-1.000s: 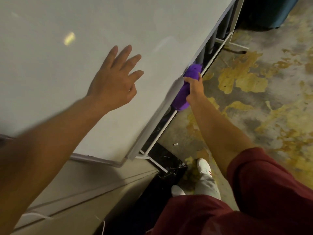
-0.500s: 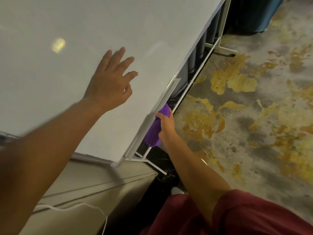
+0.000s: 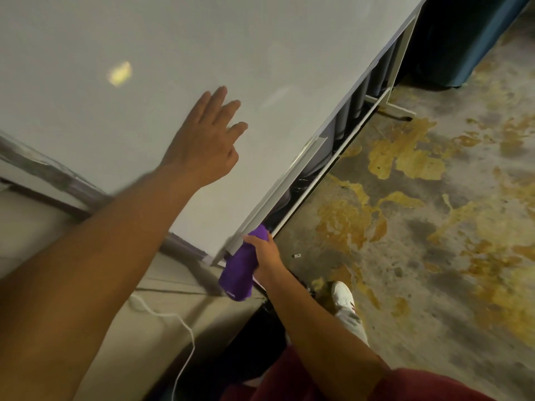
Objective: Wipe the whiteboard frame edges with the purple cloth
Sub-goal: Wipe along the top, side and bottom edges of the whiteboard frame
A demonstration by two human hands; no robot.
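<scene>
Head view. Crumpled purple cloth [image 3: 241, 270], lower centre of frame: grasped in right hand [image 3: 267, 256], pressed against near corner of the white metal whiteboard frame edge [image 3: 278, 192]. Edge's long axis runs diagonally toward upper right. Left hand [image 3: 205, 140], centre frame: fingers straight, flat on the glossy white board surface [image 3: 144, 39], holding nothing. Right hand nearer the edge.

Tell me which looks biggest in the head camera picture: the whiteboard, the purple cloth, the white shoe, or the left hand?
1. whiteboard
2. left hand
3. purple cloth and white shoe: they look about alike, so unranked.
</scene>
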